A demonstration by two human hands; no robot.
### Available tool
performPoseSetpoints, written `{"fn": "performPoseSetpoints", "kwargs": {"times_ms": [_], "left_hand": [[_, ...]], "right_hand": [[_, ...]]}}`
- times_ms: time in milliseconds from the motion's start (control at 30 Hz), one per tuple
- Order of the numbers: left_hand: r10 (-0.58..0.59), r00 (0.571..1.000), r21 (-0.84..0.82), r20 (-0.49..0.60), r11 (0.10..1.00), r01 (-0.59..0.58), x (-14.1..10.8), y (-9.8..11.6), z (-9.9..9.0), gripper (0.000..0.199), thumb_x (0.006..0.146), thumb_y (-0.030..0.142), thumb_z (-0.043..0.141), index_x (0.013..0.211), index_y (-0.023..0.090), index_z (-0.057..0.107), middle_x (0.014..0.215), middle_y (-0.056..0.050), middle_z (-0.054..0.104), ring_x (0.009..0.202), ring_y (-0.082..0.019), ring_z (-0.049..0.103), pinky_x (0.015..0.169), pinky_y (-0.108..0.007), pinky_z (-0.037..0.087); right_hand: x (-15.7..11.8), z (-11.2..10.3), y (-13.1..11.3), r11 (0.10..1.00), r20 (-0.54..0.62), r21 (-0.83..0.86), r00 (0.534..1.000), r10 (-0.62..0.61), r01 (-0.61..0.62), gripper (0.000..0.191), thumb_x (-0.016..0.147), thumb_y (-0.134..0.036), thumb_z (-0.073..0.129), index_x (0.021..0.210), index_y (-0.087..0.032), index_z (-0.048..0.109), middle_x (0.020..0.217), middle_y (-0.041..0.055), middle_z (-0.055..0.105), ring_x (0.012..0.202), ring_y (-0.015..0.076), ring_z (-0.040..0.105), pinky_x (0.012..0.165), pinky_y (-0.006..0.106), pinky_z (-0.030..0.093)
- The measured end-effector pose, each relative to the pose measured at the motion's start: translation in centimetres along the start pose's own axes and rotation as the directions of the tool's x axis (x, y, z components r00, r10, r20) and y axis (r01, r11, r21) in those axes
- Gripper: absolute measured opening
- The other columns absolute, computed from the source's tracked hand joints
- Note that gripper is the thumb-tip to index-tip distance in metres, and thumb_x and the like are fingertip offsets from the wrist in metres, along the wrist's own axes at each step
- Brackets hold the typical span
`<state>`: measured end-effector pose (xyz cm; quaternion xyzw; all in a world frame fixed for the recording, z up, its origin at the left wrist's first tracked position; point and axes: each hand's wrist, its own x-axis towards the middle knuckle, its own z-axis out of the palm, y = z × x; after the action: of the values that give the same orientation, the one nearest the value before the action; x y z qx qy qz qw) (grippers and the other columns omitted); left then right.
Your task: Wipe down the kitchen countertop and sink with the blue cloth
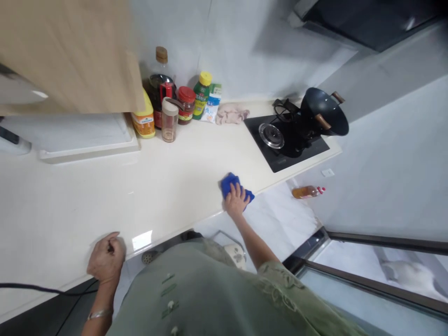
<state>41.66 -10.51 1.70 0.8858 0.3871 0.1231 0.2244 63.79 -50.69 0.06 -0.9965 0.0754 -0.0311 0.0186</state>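
Head view shows the blue cloth point(229, 183) at the front edge of the cream tabletop point(175, 186), its long axis slanting from upper left to lower right, the lower-right end reaching that edge. The right hand point(236, 199) presses on it with fingers spread. Farther left, the left hand point(107, 257) rests by the same edge, curled narrow; whether anything is inside cannot be told.

Along the wall stand a yellow jug point(144, 119), a tall brown-capped bottle point(161, 58), a pale-lidded clear shaker point(169, 123) with a little brownish matter at its base, a red-lidded jar point(185, 107) of dark red-brown contents and a yellow-capped green bottle point(201, 95). A dark wok point(324, 112) sits tilted on the black cooktop point(285, 161). Below the tabletop, a red-capped bottle point(305, 192) contains amber liquid.
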Motion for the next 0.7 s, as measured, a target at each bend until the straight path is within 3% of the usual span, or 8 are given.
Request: {"fn": "performPoseSetpoints", "kwargs": {"times_ms": [100,200,300,400,533,700], "left_hand": [[0.072,0.995,-0.036,-0.068,0.997,-0.074,-0.2,-0.3,0.2,0.035,0.093,0.028,0.048,0.105,0.019,0.080,0.092,-0.006,0.073,0.077,-0.017,0.060,0.070,-0.030,0.042],[0.137,0.989,-0.130,-0.051,0.981,-0.142,-0.4,-1.3,0.5,0.035,0.092,0.026,0.047,0.102,0.018,0.079,0.089,-0.006,0.074,0.077,-0.017,0.061,0.075,-0.029,0.045],[0.212,0.976,-0.285,0.048,0.940,-0.190,-1.6,-2.4,0.1,0.034,0.092,0.025,0.045,0.102,0.018,0.077,0.091,-0.007,0.074,0.077,-0.016,0.062,0.079,-0.028,0.048],[0.308,0.940,-0.448,0.144,0.868,-0.216,-3.8,-3.7,-1.2,0.033,0.092,0.022,0.044,0.102,0.017,0.075,0.097,-0.009,0.075,0.081,-0.016,0.065,0.078,-0.027,0.051],[0.405,0.882,-0.506,0.243,0.828,-0.241,-7.0,-5.9,-3.3,0.031,0.092,0.018,0.046,0.103,0.020,0.076,0.085,-0.006,0.071,0.072,-0.013,0.062,0.071,-0.023,0.050],[0.257,0.957,-0.497,0.134,0.853,-0.159,-11.9,-9.3,-7.4,0.029,0.095,0.019,0.047,0.100,0.020,0.075,0.076,-0.002,0.067,0.061,-0.010,0.055,0.063,-0.021,0.046]], "right_hand": [[-5.1,-0.6,-5.6,0.998,0.050,0.009,0.997,-0.066,0.066,0.056,0.104,-0.034,0.030,0.158,-0.030,0.043,0.168,0.0035,0.035,0.154,0.0333,0.027,0.121,0.068,0.018],[-10.0,-1.0,-10.7,0.970,0.119,0.043,0.963,-0.241,0.237,0.057,0.103,-0.035,0.034,0.160,-0.032,0.041,0.171,0.0017,0.028,0.156,0.0348,0.022,0.121,0.069,0.015],[-13.7,-1.3,-14.6,0.889,0.175,0.088,0.872,-0.458,0.449,0.060,0.102,-0.036,0.037,0.161,-0.034,0.037,0.172,-0.0001,0.023,0.157,0.0351,0.018,0.122,0.070,0.011],[-15.8,-1.5,-17.7,0.799,0.205,0.091,0.774,-0.599,0.595,0.061,0.101,-0.033,0.039,0.161,-0.034,0.037,0.172,0.0013,0.022,0.158,0.0363,0.016,0.122,0.072,0.008],[-17.4,-1.2,-22.2,0.634,0.194,0.085,0.612,-0.767,0.768,0.062,0.099,-0.030,0.041,0.161,-0.031,0.039,0.172,0.0040,0.022,0.157,0.0375,0.017,0.121,0.073,0.007],[-20.7,-1.1,-28.6,0.318,0.124,0.109,0.305,-0.944,0.942,0.060,0.100,-0.031,0.043,0.160,-0.030,0.040,0.171,0.0055,0.026,0.156,0.0386,0.019,0.120,0.074,0.009]]}}
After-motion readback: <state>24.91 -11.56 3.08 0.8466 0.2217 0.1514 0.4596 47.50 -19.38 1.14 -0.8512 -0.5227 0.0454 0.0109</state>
